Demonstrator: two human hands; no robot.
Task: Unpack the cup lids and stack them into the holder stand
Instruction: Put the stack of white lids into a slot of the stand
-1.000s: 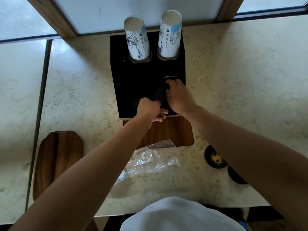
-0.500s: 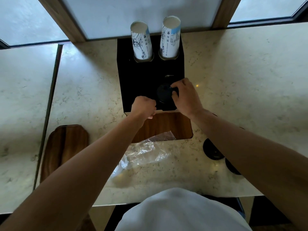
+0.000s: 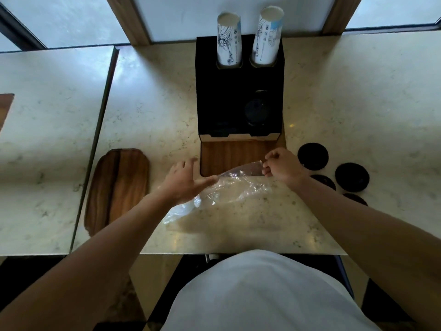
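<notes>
My right hand [image 3: 282, 167] pinches the far corner of the crumpled clear plastic bag [image 3: 229, 187]; my left hand [image 3: 185, 181] rests spread on its near-left part. Bag looks light, limp, slippery. Loose flat black round lids [image 3: 352, 177] lie right of the black holder stand [image 3: 222, 91]: light, stiff, take by rim. Cup print unreadable.

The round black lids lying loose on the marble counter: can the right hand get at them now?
Probably yes: the round black lids lie uncovered just beside the right hand, though its fingers pinch the clear plastic bag.
</notes>
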